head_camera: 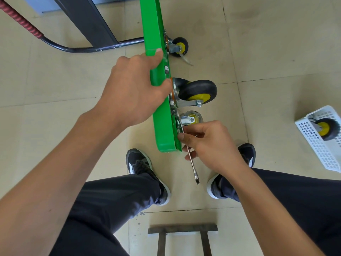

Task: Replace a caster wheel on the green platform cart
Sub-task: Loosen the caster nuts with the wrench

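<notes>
Green metal platform cart (pixel 158 100) tipped on edge, deck upright, underside facing right; left hand (pixel 129 93) clamped over the top edge, fingers curled round the green rim just above the black rubber caster with yellow hub (pixel 198 92). Right hand (pixel 208 143) low at the near corner, thumb and forefinger pinching something small, probably a nut or bolt head, at the mounting plate of the caster wrapped in clear plastic (pixel 191 118); exact fastener hidden under the fingertips. Slim steel combination wrench (pixel 192 163) trapped against the palm by the remaining fingers, hanging down below the knuckles.

Likely step: starting or finishing a fastener by hand. Best done by keeping the left grip firm so the deck cannot tip; turning the nut with fingertips until threads catch squarely, not forcing; then shifting the wrench up onto the flats, seated fully before pulling; tightening all corners evenly.

Spare black-and-yellow caster (pixel 325 129) in the white perforated plastic basket (pixel 319 145), well right of the right hand.
</notes>
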Demonstrator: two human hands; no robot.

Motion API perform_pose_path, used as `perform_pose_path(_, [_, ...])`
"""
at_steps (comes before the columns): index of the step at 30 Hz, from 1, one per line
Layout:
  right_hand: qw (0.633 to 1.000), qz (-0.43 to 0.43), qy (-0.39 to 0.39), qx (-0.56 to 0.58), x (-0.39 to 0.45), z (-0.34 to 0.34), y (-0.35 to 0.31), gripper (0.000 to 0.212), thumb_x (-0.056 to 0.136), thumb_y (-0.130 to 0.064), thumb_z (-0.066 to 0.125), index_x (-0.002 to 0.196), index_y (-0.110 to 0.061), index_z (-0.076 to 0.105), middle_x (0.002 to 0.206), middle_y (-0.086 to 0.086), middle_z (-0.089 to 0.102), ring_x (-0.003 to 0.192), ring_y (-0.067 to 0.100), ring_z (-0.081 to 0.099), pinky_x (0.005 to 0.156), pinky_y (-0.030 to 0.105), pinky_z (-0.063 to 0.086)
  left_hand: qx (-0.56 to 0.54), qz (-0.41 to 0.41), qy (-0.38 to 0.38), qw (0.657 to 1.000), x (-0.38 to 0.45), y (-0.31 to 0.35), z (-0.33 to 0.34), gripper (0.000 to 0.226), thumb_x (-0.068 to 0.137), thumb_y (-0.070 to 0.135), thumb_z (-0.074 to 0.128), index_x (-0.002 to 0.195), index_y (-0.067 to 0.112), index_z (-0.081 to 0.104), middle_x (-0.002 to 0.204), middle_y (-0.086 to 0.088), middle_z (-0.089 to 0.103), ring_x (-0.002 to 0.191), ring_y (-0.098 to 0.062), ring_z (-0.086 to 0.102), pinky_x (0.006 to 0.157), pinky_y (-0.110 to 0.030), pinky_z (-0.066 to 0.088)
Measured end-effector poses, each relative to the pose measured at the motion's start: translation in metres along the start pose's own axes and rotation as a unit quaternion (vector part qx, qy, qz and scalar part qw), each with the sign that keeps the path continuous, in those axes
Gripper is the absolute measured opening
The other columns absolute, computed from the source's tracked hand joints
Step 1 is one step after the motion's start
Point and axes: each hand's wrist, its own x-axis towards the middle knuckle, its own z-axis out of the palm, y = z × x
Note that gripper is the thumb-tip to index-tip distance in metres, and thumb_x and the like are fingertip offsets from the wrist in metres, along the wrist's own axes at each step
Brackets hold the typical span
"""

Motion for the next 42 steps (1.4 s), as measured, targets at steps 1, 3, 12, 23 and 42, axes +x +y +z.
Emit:
perform_pose_path(1, [1.000, 0.009, -0.002, -0.001, -0.001, -0.001, 0.001, 0.006, 0.090, -0.014, 0.074, 0.093, -0.018, 0.078, 0.081, 0.009, 0.074, 0.067, 0.027, 0.073, 0.059, 0.043, 0.063, -0.002, -0.003, -0.002, 1.000, 0.000, 0.000, 0.000, 0.066, 0.091, 0.045, 0.055, 0.151, 0.022, 0.040, 0.146, -0.007, 0.054, 0.127, -0.032, 0.055, 0.107, -0.046, 0.047])
perform_pose_path(3, [1.000, 0.019, 0.000, -0.015, -0.001, -0.003, 0.007, 0.018, 0.090, -0.015, 0.075, 0.107, -0.010, 0.077, 0.086, 0.009, 0.074, 0.068, 0.024, 0.072, 0.056, 0.036, 0.062, -0.010, -0.009, -0.003, 1.000, -0.001, 0.000, -0.001, 0.069, 0.088, 0.047, 0.053, 0.151, 0.022, 0.041, 0.145, -0.007, 0.055, 0.128, -0.033, 0.054, 0.107, -0.047, 0.046])
perform_pose_path(12, [0.999, 0.047, 0.014, 0.015, 0.005, -0.003, 0.022, 0.019, 0.088, -0.014, 0.076, 0.106, -0.012, 0.076, 0.091, 0.010, 0.073, 0.074, 0.032, 0.073, 0.062, 0.044, 0.063, -0.027, -0.021, 0.001, 0.999, -0.003, 0.003, -0.002, 0.066, 0.089, 0.044, 0.056, 0.151, 0.023, 0.043, 0.143, -0.006, 0.057, 0.128, -0.031, 0.055, 0.110, -0.045, 0.044])
perform_pose_path(23, [0.999, 0.036, -0.004, 0.031, 0.017, 0.004, 0.027, 0.024, 0.088, -0.016, 0.077, 0.109, -0.006, 0.076, 0.091, 0.010, 0.074, 0.073, 0.027, 0.073, 0.061, 0.042, 0.063, -0.033, -0.017, 0.018, 0.999, -0.004, 0.005, 0.001, 0.062, 0.091, 0.037, 0.059, 0.150, 0.020, 0.044, 0.144, -0.005, 0.055, 0.126, -0.029, 0.057, 0.109, -0.044, 0.045])
perform_pose_path(42, [0.999, -0.009, 0.018, 0.034, 0.026, 0.018, 0.027, 0.020, 0.092, -0.012, 0.071, 0.111, -0.010, 0.077, 0.084, -0.008, 0.074, 0.069, 0.003, 0.069, 0.060, 0.020, 0.056, -0.027, 0.003, 0.010, 1.000, -0.010, 0.003, 0.001, 0.062, 0.095, 0.040, 0.059, 0.151, 0.021, 0.042, 0.147, -0.002, 0.053, 0.105, -0.027, 0.069, 0.104, -0.043, 0.049])
